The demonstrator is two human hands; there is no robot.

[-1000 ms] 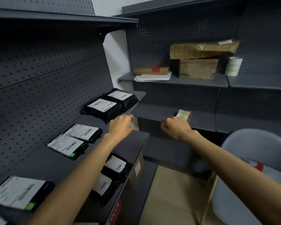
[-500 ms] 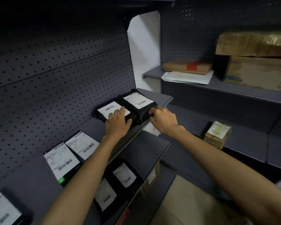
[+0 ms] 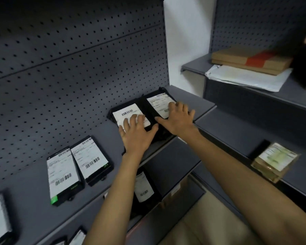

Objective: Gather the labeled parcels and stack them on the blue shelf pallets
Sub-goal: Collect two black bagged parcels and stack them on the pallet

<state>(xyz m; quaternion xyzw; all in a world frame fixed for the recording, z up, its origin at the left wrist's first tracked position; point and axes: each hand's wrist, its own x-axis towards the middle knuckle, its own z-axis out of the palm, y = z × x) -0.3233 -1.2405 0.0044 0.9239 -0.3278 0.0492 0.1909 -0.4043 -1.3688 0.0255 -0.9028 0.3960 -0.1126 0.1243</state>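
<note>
The left hand [image 3: 136, 137] is resting, fingers spread, on a black labeled parcel [image 3: 126, 113]; the right hand [image 3: 177, 119] is laying spread fingers on the neighbouring parcel [image 3: 157, 101], both lying on the grey shelf [image 3: 196, 103].

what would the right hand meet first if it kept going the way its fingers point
The right hand lies flat on the right black parcel; beyond it, probably the pegboard panel near its edge, though depth is unclear.

Barcodes [image 3: 127, 113] on white parcel labels [image 3: 60, 172]; no legible text or numbers.
</note>
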